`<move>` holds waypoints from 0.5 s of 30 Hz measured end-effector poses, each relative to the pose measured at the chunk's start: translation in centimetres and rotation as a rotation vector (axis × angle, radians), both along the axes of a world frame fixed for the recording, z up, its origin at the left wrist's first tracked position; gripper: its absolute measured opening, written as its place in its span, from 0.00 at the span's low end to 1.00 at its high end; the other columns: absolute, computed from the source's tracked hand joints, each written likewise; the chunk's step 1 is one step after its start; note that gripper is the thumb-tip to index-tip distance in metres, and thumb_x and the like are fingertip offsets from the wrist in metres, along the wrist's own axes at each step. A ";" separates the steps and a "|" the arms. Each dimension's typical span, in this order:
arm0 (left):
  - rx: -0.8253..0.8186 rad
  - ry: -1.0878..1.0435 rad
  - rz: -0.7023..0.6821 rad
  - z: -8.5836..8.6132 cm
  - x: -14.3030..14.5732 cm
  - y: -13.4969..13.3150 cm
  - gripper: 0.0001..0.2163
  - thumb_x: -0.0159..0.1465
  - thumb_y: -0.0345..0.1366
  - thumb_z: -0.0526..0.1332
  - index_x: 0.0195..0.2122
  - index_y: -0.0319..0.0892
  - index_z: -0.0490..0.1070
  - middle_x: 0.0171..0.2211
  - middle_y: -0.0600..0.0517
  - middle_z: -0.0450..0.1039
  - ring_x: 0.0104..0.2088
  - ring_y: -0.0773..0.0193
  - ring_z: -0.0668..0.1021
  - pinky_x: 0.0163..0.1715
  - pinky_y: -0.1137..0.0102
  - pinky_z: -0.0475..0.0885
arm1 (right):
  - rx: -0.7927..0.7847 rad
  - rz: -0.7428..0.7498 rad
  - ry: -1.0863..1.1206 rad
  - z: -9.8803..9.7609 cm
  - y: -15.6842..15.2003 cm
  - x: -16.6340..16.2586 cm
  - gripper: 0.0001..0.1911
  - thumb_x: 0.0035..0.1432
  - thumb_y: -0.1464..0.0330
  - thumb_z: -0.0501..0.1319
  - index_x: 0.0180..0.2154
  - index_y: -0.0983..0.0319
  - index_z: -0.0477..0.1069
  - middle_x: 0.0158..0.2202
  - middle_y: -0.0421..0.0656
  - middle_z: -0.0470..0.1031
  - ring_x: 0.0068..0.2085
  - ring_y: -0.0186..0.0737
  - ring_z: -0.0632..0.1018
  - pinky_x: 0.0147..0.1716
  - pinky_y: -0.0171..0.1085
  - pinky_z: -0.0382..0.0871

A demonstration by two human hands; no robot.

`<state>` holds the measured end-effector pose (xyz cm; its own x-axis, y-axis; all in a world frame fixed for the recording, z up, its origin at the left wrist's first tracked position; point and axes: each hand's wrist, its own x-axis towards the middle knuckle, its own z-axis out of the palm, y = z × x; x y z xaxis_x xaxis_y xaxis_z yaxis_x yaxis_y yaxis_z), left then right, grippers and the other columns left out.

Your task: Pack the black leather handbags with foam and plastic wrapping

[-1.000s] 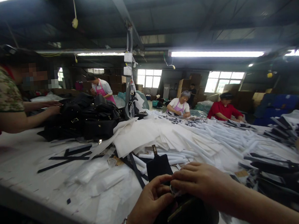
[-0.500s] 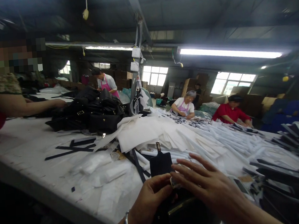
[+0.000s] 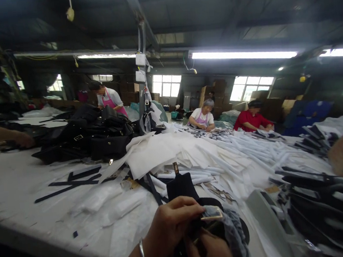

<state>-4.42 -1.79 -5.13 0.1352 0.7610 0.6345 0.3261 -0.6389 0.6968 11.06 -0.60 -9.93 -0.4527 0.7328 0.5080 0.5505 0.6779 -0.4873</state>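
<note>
A black leather-like bag (image 3: pixel 217 204) with a black flap or tab (image 3: pixel 181 185) ending in a small gold fitting lies right in front of me. My left hand (image 3: pixel 175 218), with a silver bracelet at the wrist, is closed, its thumb and fingers pinching at a gold rectangular buckle (image 3: pixel 213 216) on the bag. Below it, my right hand (image 3: pixel 210 249) is curled with bent fingers against the bag's front; its fingertips are partly hidden. A crumpled grey cloth (image 3: pixel 235 235) hangs along the right of the buckle.
White sheets (image 3: pixel 161 153) and rolled strips pile up ahead. Black bags (image 3: pixel 81 132) are heaped at left, near another person's hand (image 3: pixel 24 138). A grey plastic bin (image 3: pixel 265 216) and black pieces (image 3: pixel 316 207) stand at right. Several people work across the table.
My right hand has gone from spread above the bag to curled low against it. The buckle and grey cloth now show. My view has turned right.
</note>
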 end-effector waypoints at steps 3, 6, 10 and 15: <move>0.013 0.201 -0.032 1.7 -1.5 0.2 0.14 0.69 0.31 0.55 0.50 0.47 0.77 0.45 0.45 0.78 0.42 0.60 0.81 0.41 0.72 0.75 | 0.039 0.049 -0.027 -0.1 0.2 0.1 0.25 0.70 0.58 0.43 0.43 0.62 0.76 0.35 0.50 0.82 0.33 0.46 0.83 0.33 0.35 0.75; -0.023 0.362 -0.101 3.5 -2.9 0.4 0.14 0.69 0.33 0.56 0.51 0.48 0.77 0.44 0.45 0.79 0.42 0.58 0.81 0.41 0.71 0.75 | 0.075 0.118 -0.104 0.1 0.5 0.3 0.20 0.70 0.63 0.45 0.46 0.61 0.74 0.36 0.49 0.82 0.31 0.44 0.83 0.33 0.34 0.75; 0.089 0.541 -0.144 5.3 -4.1 0.4 0.15 0.69 0.32 0.56 0.53 0.48 0.76 0.46 0.45 0.79 0.43 0.55 0.81 0.43 0.68 0.74 | 0.074 0.170 -0.172 1.1 0.5 0.4 0.16 0.69 0.67 0.46 0.45 0.61 0.72 0.36 0.47 0.82 0.32 0.42 0.83 0.32 0.33 0.73; 0.185 0.722 -0.098 6.6 -4.1 0.4 0.14 0.69 0.30 0.55 0.51 0.45 0.77 0.42 0.46 0.80 0.37 0.59 0.82 0.37 0.73 0.73 | 0.012 0.171 -0.200 2.9 0.2 0.0 0.16 0.66 0.69 0.47 0.43 0.61 0.72 0.37 0.48 0.81 0.35 0.46 0.83 0.31 0.36 0.70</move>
